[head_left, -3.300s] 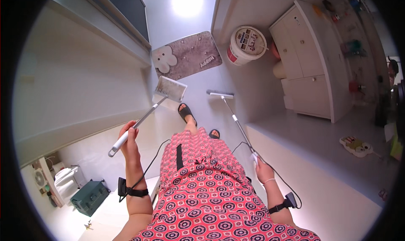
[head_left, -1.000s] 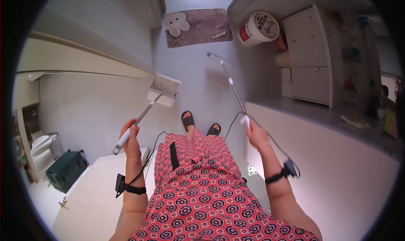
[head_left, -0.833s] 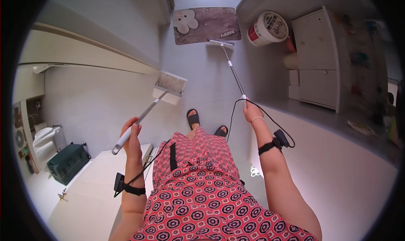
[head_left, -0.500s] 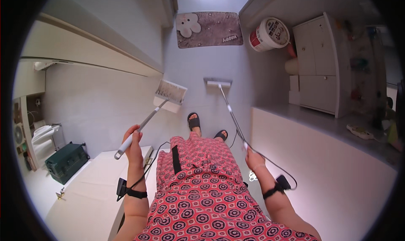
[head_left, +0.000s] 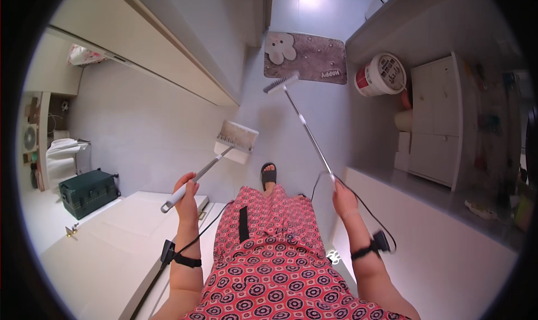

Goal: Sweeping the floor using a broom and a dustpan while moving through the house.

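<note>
My left hand [head_left: 186, 194] is closed round the grey-white handle of a long-handled dustpan [head_left: 237, 141]. The pan is white with a toothed comb strip, and it sits at floor level ahead and left of my feet. In my right hand [head_left: 344, 199] is the upper end of a broom [head_left: 309, 127] with a thin metallic stick. Its bristled head reaches the near edge of the floor mat, tilted rather than square to it. Whether the bristles touch the mat or the floor I cannot tell.
A grey-pink mat [head_left: 314, 59] with a rabbit picture lies ahead. To its right stand a white bucket [head_left: 381, 75] and a grey cabinet [head_left: 436, 124]. A dark green suitcase [head_left: 89, 194] is at left, beyond an open white door [head_left: 120, 230]. Black cables run from bands on both forearms.
The broom head has swung forward and slightly left, from the floor toward the mat, and turned. The dustpan stays left of it. My view has shifted as I step.
</note>
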A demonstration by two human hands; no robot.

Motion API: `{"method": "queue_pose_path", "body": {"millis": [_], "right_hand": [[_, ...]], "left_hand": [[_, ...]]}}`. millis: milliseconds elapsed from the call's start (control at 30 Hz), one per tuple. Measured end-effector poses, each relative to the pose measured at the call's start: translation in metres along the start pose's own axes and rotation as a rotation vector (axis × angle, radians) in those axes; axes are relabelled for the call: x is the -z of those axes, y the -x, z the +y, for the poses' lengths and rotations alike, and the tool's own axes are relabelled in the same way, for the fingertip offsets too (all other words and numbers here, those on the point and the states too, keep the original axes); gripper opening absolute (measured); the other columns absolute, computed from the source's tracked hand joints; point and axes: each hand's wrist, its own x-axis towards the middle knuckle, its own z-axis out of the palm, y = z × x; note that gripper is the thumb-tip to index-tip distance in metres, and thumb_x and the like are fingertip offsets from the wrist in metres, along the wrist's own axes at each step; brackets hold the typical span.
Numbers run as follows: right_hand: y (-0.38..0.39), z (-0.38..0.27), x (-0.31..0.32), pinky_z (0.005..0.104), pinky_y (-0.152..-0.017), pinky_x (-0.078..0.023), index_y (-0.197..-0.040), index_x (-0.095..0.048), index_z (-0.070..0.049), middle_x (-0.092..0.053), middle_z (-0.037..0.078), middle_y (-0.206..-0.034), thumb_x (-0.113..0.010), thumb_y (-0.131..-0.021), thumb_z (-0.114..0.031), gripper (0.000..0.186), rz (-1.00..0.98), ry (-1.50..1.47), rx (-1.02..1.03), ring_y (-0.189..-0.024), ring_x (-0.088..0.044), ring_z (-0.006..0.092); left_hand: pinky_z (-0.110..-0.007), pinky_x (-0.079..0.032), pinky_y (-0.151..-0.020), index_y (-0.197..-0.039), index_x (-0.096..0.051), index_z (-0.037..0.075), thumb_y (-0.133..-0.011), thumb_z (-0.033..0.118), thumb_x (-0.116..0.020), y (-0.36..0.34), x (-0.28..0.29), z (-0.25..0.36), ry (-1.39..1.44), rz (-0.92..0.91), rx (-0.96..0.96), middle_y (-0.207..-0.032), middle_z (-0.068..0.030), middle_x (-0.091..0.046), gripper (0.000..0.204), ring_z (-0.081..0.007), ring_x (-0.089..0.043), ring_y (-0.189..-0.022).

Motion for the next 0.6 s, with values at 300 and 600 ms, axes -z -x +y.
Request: {"method": "queue_pose_path", "body": {"millis": [300,600], "right_hand": [[-0.289,-0.086,-0.052,0.0436,-0.088,-0.050,-0.130,-0.056,-0.015,-0.066,0.016,-0.113,-0.042,-0.100,-0.037,0.041,-0.149,-0.269,-0.384,-0.105,-0.063,0.0347],[-0.302,-0.106,-0.129,0.0382,-0.097,-0.046,-0.123,-0.062,-0.007,-0.063,0.014,-0.127,-0.034,-0.097,-0.060,0.065,-0.284,-0.298,-0.648,-0.119,-0.059,0.0302]], "left_hand": [[-0.031,-0.053,-0.094,-0.117,-0.060,-0.004,-0.095,0.009,-0.056,0.070,-0.022,-0.040,0.009,0.102,-0.023,-0.117,-0.0144,-0.061,0.025,-0.0202,-0.059,-0.109],[-0.033,-0.055,-0.095,-0.116,-0.059,-0.004,-0.096,0.008,-0.053,0.092,0.005,-0.089,-0.005,0.118,-0.056,-0.117,-0.0144,-0.059,0.024,-0.0201,-0.060,-0.108]]}}
